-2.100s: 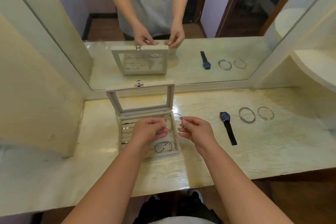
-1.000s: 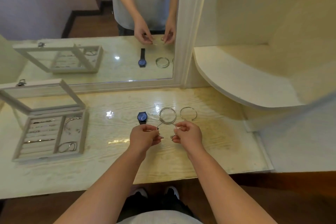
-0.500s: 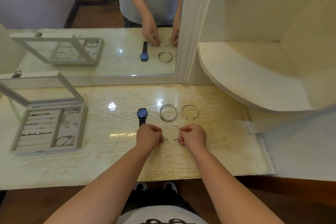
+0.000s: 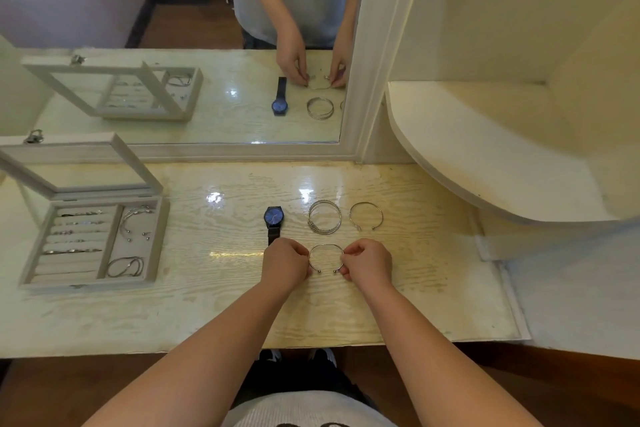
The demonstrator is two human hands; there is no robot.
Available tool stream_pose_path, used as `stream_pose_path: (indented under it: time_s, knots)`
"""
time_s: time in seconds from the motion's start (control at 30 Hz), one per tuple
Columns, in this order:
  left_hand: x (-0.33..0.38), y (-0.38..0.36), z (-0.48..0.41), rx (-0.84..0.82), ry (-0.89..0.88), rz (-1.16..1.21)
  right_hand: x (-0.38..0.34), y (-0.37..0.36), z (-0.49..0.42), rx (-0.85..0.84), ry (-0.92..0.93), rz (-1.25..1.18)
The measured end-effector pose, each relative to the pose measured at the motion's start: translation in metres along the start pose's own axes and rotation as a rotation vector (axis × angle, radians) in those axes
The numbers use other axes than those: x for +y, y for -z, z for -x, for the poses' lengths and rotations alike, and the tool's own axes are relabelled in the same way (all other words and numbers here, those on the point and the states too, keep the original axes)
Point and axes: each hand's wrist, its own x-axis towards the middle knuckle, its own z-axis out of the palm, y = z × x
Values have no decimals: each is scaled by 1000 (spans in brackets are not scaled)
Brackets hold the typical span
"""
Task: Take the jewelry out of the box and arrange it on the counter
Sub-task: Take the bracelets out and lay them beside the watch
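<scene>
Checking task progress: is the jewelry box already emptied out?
No, the jewelry box holds a cuff bangle, a coiled bracelet and several rings.

Both forearms extend forward and converge. The left hand (image 4: 284,262) and right hand (image 4: 367,262), knuckles up, fingers curled, each pinch one side of a cuff bracelet (image 4: 325,245) between them.

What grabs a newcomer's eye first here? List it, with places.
The left hand and right hand pinch a silver cuff bangle on the counter. Behind lie a blue-faced watch, stacked bangles and a second cuff. At far left stands the open jewelry box, rings and bracelets inside.
</scene>
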Motion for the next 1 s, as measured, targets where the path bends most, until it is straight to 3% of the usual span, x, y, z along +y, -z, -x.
stream_pose_path:
  time_s: [0.23, 0.43, 0.7, 1.0]
  knots:
    - [-1, 2, 0, -13, 1, 29, -1, 3, 0, -18, -12, 5]
    - [1, 20, 7, -25, -18, 260, -10, 6, 0, 23, 20, -158]
    - [0, 70, 14, 58, -24, 617, -66, -20, 20, -200, 25, -528]
    - [-27, 148, 5, 174, -56, 769, -110, -76, 46, -335, 55, -537]
